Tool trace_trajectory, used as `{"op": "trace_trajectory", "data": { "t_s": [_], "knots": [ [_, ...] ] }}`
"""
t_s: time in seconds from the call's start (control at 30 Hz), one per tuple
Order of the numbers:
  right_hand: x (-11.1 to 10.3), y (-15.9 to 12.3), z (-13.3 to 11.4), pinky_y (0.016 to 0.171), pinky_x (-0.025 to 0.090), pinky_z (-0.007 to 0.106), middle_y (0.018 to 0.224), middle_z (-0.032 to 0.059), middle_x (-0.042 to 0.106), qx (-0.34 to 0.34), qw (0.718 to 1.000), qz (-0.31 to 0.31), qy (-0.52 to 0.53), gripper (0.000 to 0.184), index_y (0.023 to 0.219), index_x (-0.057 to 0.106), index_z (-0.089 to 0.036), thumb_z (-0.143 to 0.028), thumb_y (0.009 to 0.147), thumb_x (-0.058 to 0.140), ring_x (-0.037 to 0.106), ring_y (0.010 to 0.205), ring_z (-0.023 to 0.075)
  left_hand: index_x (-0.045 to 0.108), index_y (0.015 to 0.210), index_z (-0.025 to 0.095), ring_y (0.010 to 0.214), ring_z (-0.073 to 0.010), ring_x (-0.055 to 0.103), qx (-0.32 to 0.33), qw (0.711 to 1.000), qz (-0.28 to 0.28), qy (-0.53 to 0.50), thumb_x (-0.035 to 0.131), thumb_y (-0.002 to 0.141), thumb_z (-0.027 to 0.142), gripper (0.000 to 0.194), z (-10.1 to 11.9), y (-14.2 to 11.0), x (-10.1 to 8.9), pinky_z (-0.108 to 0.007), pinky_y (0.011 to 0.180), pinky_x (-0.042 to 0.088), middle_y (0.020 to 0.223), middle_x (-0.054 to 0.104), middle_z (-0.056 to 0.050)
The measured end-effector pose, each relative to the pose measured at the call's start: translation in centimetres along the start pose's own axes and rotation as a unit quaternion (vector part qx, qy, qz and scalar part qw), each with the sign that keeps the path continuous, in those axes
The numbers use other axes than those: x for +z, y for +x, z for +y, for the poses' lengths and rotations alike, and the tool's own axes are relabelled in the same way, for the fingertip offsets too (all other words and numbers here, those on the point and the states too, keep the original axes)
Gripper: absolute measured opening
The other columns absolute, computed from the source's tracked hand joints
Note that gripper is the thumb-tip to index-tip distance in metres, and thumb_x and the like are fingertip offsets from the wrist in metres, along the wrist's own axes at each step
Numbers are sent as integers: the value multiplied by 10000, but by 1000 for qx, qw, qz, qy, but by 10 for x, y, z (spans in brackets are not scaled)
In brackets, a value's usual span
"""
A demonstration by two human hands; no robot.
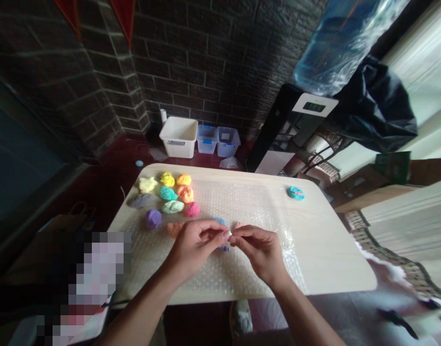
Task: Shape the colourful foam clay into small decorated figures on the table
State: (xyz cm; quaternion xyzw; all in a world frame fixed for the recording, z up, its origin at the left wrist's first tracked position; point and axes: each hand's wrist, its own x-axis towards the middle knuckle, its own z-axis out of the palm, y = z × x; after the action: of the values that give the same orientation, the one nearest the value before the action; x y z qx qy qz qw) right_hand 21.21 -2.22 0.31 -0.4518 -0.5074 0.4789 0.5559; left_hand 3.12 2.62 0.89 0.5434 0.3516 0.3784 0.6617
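My left hand (195,242) and my right hand (258,247) meet over the middle of a sheet of bubble wrap (238,202) on a pale table (328,250). Both pinch a tiny pale green bit of clay (230,233) between their fingertips. A blue and purple clay piece (222,222) lies half hidden under the fingers. Beside my left hand lie several clay lumps: purple (153,218), orange (175,227), pink (192,209), light green (172,206), teal (168,193), yellow (167,179) and grey (141,200).
A teal clay shape with pink marks (296,192) sits alone at the table's far right. On the floor behind stand a white bin (179,137) and two clear boxes (218,141). A water dispenser (296,129) with a large bottle stands right of them, before a dark brick wall.
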Motion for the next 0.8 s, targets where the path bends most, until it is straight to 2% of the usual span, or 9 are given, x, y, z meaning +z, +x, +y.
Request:
{"op": "trace_trajectory", "data": {
  "t_s": [0.13,0.3,0.43,0.53,0.63,0.7,0.8],
  "knots": [
    [0,0,0,686,531,265,819,26,734,30,999,-1,-18,90,908,815,-216,-285,856,840,653,741,141,732,986,166,883,-206,747,37,995,4,88,667,958,367,212,-2,-2,1,-290,773,577,923,775,-59],
    [1,0,2,630,516,253,781,25,700,57,998,9,-20,175,883,802,-182,-339,829,858,622,671,124,698,947,188,800,-163,695,110,962,6,249,552,1027,327,216,-3,-4,3,-260,710,496,871,735,-26],
    [1,0,3,567,491,241,711,27,686,63,998,14,-9,183,833,813,-171,-352,851,834,594,608,117,674,915,184,757,-147,656,134,945,14,297,518,1038,268,216,-2,-4,5,-259,705,451,827,709,-15],
    [1,2,4,542,494,237,682,41,705,75,997,12,28,199,785,812,-161,-347,855,829,611,584,121,656,892,180,727,-145,632,115,961,9,253,508,1043,289,238,-2,-4,8,-255,680,441,783,678,-9],
    [1,4,4,533,506,224,664,32,712,103,989,2,103,186,775,800,-169,-333,860,828,633,568,118,643,873,177,735,-148,635,71,988,-20,137,520,1041,349,270,-2,-3,10,-247,678,468,774,666,-11],
    [2,4,3,532,511,216,667,27,720,111,985,0,135,175,789,790,-174,-326,870,821,641,563,112,652,879,171,747,-152,647,47,996,-32,65,554,1024,374,269,-2,-2,11,-250,700,498,786,675,-17],
    [4,4,1,545,532,222,688,31,743,81,990,35,113,143,821,787,-182,-311,855,838,666,580,122,679,910,156,771,-163,673,26,1000,-4,17,627,982,390,250,-2,0,11,-257,714,534,808,700,-33]
  ]
}}
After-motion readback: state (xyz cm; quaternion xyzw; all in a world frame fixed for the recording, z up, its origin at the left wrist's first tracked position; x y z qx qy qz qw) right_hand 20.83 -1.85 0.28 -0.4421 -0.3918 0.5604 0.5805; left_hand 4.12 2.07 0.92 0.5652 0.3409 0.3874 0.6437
